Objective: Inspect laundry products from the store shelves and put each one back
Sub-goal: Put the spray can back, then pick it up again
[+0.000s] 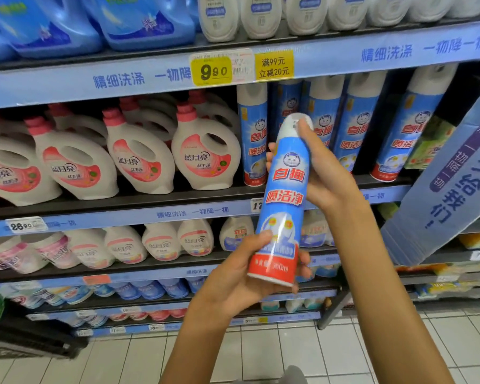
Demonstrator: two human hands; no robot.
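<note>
A tall blue spray can [286, 189] with a white cap, red bottom band and a cat logo is held upright, slightly tilted, in front of the shelves. My left hand [241, 275] grips its red base from below, thumb across the front. My right hand [322, 173] holds its upper part from behind, with a finger up by the white cap. Its label faces me. A row of identical spray cans [355, 126] stands on the middle shelf [139, 202] right behind it.
White jugs with pink caps [205, 153] fill the middle shelf to the left. Blue jugs [144, 20] and white bottles [261, 15] stand on the top shelf. A blue hanging banner [449, 184] slants at the right. Lower shelves hold more bottles; white floor tiles lie below.
</note>
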